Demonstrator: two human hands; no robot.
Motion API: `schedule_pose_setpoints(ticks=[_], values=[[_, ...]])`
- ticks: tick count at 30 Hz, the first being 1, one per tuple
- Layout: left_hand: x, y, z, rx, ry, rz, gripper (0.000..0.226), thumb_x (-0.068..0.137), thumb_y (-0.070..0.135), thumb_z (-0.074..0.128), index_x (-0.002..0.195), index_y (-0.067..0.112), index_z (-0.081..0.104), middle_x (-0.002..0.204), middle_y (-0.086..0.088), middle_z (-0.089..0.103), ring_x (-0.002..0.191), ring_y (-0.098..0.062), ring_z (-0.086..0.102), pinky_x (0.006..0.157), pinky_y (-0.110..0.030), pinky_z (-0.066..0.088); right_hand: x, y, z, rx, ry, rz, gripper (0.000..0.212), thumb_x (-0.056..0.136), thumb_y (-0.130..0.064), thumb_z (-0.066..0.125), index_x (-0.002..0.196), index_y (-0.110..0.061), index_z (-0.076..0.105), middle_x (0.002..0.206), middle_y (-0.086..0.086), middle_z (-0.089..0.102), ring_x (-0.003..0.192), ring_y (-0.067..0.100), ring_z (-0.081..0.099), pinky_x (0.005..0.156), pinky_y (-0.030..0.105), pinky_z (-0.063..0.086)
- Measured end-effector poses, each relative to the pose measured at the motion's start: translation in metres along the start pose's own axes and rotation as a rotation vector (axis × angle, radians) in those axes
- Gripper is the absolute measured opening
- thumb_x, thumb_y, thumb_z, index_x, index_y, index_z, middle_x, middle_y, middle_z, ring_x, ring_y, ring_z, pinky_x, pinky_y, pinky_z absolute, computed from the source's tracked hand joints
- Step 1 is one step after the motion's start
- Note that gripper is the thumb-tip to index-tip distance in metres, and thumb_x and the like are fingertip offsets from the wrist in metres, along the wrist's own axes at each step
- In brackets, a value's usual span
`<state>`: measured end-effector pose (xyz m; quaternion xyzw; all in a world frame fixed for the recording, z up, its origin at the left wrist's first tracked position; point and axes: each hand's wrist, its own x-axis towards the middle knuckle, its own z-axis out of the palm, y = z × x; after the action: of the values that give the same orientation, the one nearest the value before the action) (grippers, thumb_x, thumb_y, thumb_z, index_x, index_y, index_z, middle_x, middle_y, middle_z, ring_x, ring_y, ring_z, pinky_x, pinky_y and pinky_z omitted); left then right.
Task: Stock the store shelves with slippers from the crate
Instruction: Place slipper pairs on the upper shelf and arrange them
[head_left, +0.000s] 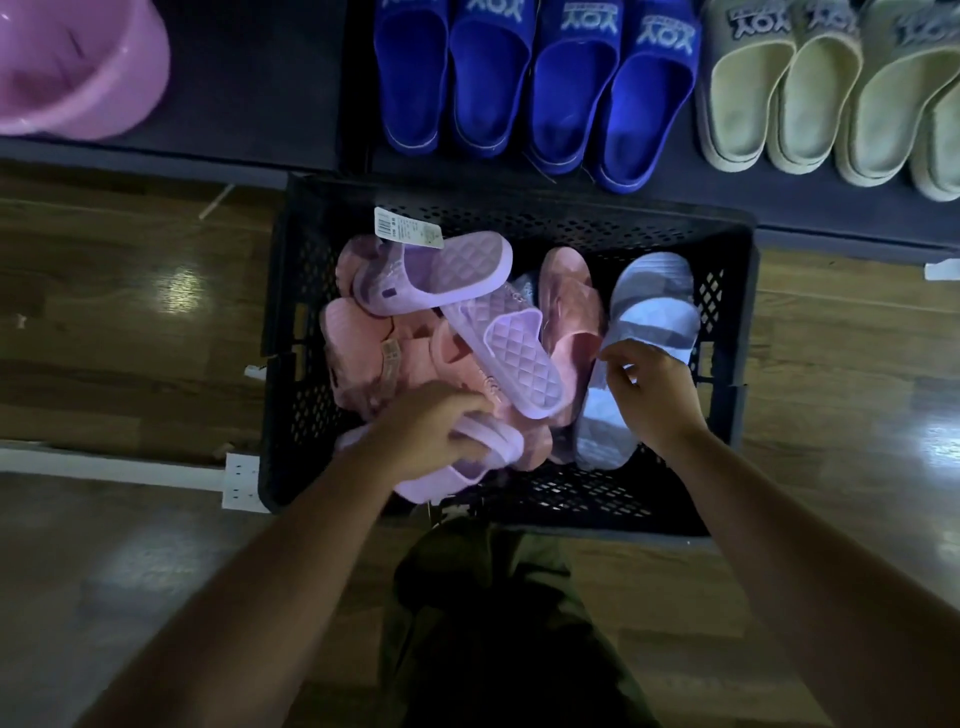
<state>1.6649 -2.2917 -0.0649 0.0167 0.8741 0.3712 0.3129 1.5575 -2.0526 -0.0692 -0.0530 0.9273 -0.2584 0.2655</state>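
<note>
The black perforated crate (519, 214) sits on the floor in the middle, just in front of the low shelf, and it is still well filled with slippers. A lilac slipper (460, 472) lies against the crate's near rim. The left hand (421, 431) grasps it, with the fingers curled over its strap. On the right side of the crate the right hand (649, 400) hovers with bent fingers at the edge of the light blue slippers (654, 301). I cannot tell whether it is pinching one or only touching it.

A quilted lilac pair (519, 358) lies on top of the heap, one slipper carrying a paper tag. Pink slippers (363, 343) are piled beneath and beside it.

Judging from this, the stocking is partly done. On the dark shelf (260, 78), at the far side, blue slides (519, 88) stand in a row with beige slides (779, 98) to their right. Most of the crate's load still waits.

A pink basin (67, 67) stands at the shelf's far left. The floor (104, 312) is glossy wood with light glare on it. A white power strip (240, 480) lies just left of the crate. The person's olive trousers (483, 623) show nearest the camera in the dim room.
</note>
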Motion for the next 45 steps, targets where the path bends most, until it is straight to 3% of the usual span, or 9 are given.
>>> schedule_pose_setpoints(ticks=[6, 12, 18, 24, 34, 36, 39, 42, 45], values=[[-0.038, -0.027, -0.059, -0.303, 0.474, -0.274, 0.05, 0.072, 0.052, 0.059, 0.115, 0.027, 0.063, 0.095, 0.009, 0.065, 0.082, -0.01, 0.06, 0.071, -0.027, 0.046, 0.029, -0.056, 0.017, 0.037, 0.021, -0.057, 0.018, 0.092, -0.019, 0.053, 0.099, -0.011, 0.068, 0.097, 0.009, 0.071, 0.089, 0.029, 0.063, 0.064, 0.026, 0.035], [-0.047, -0.066, -0.077, -0.606, 0.719, -0.438, 0.037, 0.071, 0.043, 0.066, 0.105, 0.029, 0.064, 0.089, 0.009, 0.068, 0.086, -0.015, 0.063, 0.07, -0.027, 0.048, 0.086, -0.104, 0.054, 0.252, 0.041, 0.032, 0.033, 0.092, -0.027, 0.053, 0.122, -0.014, 0.057, 0.091, -0.001, 0.06, 0.081, 0.017, 0.056, 0.068, 0.023, 0.039], [-0.047, -0.081, -0.077, -0.686, 0.729, -0.427, 0.034, 0.071, 0.042, 0.069, 0.102, 0.028, 0.067, 0.09, 0.004, 0.072, 0.087, -0.015, 0.067, 0.074, -0.03, 0.05, 0.113, -0.111, 0.076, 0.457, 0.113, 0.242, 0.026, 0.072, -0.02, 0.064, 0.093, -0.008, 0.055, 0.074, 0.002, 0.057, 0.066, 0.019, 0.053, 0.055, 0.023, 0.038], [-0.046, -0.08, -0.078, -0.67, 0.721, -0.472, 0.018, 0.071, 0.045, 0.067, 0.088, 0.048, 0.063, 0.089, 0.014, 0.067, 0.091, -0.015, 0.063, 0.077, -0.036, 0.05, 0.049, -0.097, 0.06, 0.555, -0.245, 0.123, 0.043, 0.067, -0.009, 0.069, 0.104, -0.021, 0.051, 0.088, -0.003, 0.059, 0.074, 0.017, 0.059, 0.061, 0.033, 0.048], [-0.045, -0.078, -0.077, -0.69, 0.718, -0.508, 0.036, 0.071, 0.044, 0.068, 0.104, 0.032, 0.065, 0.096, 0.004, 0.07, 0.095, -0.018, 0.065, 0.084, -0.044, 0.052, -0.018, -0.04, 0.05, 0.12, -0.501, 0.212, 0.04, 0.061, -0.007, 0.069, 0.091, -0.018, 0.045, 0.077, -0.002, 0.053, 0.069, 0.02, 0.05, 0.055, 0.028, 0.037], [-0.046, -0.079, -0.077, -0.69, 0.718, -0.494, 0.035, 0.071, 0.045, 0.068, 0.103, 0.03, 0.066, 0.095, 0.004, 0.071, 0.094, -0.018, 0.065, 0.085, -0.047, 0.053, -0.015, -0.039, 0.056, 0.037, -0.473, 0.199, 0.037, 0.066, -0.021, 0.071, 0.094, -0.021, 0.047, 0.084, -0.001, 0.058, 0.074, 0.021, 0.056, 0.061, 0.029, 0.044], [-0.046, -0.082, -0.077, -0.694, 0.709, -0.469, 0.035, 0.071, 0.046, 0.069, 0.102, 0.029, 0.067, 0.096, 0.001, 0.072, 0.095, -0.021, 0.066, 0.086, -0.053, 0.052, -0.002, -0.052, 0.062, 0.002, -0.141, 0.003, 0.032, 0.081, -0.052, 0.056, 0.087, -0.021, 0.053, 0.086, 0.0, 0.06, 0.074, 0.017, 0.057, 0.062, 0.029, 0.047], [-0.045, -0.083, -0.076, -0.653, 0.718, -0.466, 0.031, 0.073, 0.044, 0.068, 0.1, 0.029, 0.067, 0.093, 0.004, 0.071, 0.092, -0.018, 0.066, 0.085, -0.049, 0.052, 0.022, -0.081, 0.06, 0.129, 0.069, -0.21, 0.032, 0.084, -0.034, 0.041, 0.092, -0.011, 0.062, 0.095, 0.007, 0.061, 0.084, 0.024, 0.058, 0.07, 0.033, 0.048], [-0.045, -0.083, -0.076, -0.639, 0.735, -0.447, 0.03, 0.071, 0.048, 0.066, 0.097, 0.032, 0.067, 0.088, 0.005, 0.071, 0.089, -0.02, 0.066, 0.081, -0.05, 0.053, 0.05, -0.116, 0.064, 0.185, -0.07, -0.319, 0.039, 0.082, -0.016, 0.035, 0.103, -0.002, 0.066, 0.108, 0.015, 0.064, 0.102, 0.029, 0.057, 0.086, 0.03, 0.042]])
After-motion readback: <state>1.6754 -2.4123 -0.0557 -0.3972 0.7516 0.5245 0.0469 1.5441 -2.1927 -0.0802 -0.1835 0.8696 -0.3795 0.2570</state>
